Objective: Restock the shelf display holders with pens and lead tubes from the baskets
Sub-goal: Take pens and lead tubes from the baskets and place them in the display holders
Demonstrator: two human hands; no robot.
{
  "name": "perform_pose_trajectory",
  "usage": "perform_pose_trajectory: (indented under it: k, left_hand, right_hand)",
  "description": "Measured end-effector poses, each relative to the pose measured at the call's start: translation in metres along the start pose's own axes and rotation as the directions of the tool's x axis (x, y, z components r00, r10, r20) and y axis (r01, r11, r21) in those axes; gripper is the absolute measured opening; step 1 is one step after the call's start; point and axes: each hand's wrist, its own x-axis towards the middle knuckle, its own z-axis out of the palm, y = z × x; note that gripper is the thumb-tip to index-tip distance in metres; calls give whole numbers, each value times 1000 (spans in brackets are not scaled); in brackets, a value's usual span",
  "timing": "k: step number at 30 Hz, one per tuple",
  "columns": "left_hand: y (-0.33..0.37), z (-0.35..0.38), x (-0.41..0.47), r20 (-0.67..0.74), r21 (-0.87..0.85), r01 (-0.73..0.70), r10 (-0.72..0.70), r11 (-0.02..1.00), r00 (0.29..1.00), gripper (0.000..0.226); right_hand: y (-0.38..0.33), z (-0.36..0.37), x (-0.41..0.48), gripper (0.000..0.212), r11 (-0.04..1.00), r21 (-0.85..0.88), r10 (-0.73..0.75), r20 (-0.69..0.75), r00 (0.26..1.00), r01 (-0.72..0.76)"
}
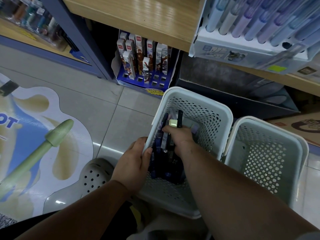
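A pale perforated basket [199, 101] stands on the floor in front of me. It holds several dark lead tubes [166, 163] marked HB. My left hand [135, 161] grips the basket's left rim, thumb inside. My right hand [180, 137] reaches into the basket with its fingers curled round a bunch of lead tubes, one with a pale cap [173, 123] sticking up. A blue display holder [143, 84] under the shelf holds several upright pen boxes [138, 54] and has open slots in its front rows.
A second perforated basket [266, 153] stands to the right, nearly empty. A wooden shelf [138, 16] overhangs, with a tray of pastel pens [259, 23] on it at upper right. A grey clog [95, 175] rests on the tiled floor by a floor sticker [34, 135].
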Motion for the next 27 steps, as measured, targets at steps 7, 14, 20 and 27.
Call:
perform_pose_trajectory:
  k: [7, 14, 20, 27]
  left_hand:
    - [1, 0, 0, -3, -2, 2, -2, 1000, 1000, 25]
    - [4, -3, 0, 20, -11, 21, -21, 1000, 1000, 24]
    - [4, -3, 0, 18, -11, 18, -18, 1000, 1000, 24]
    - [4, -3, 1, 18, -3, 23, -23, 1000, 1000, 26]
  right_hand:
    - [3, -2, 0, 23, 999, 34, -17, -19, 1000, 18]
    - [3, -3, -5, 28, 999, 46, 29, -6, 1000, -29]
    - [4, -10, -7, 24, 997, 66, 42, 7, 999, -42]
    - [1, -3, -15, 23, 996, 80, 35, 10, 999, -36]
